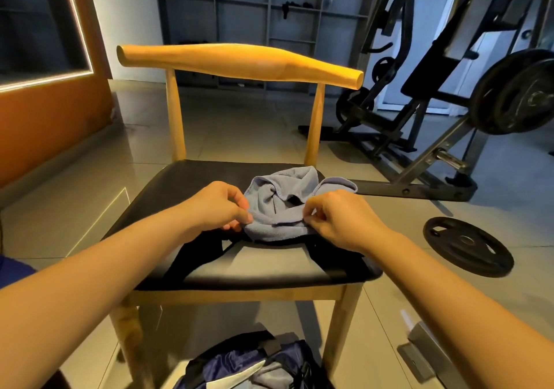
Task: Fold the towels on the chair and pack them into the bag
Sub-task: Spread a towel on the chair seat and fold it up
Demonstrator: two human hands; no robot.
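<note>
The left hand point(220, 206), its arm stretched forward over the chair point(186, 185), pinches the near left edge of the crumpled grey-blue towel point(278, 206) lying towards the right of the seat. The right hand point(338, 218) pinches the near right edge, fingers curled. Folding looks barely begun; next the edges want drawing apart to spread the cloth flat. The bag point(239, 364) sits on the floor below.

Crumpled grey-blue towel point(284, 206) on chair seat point(180, 185)
</note>
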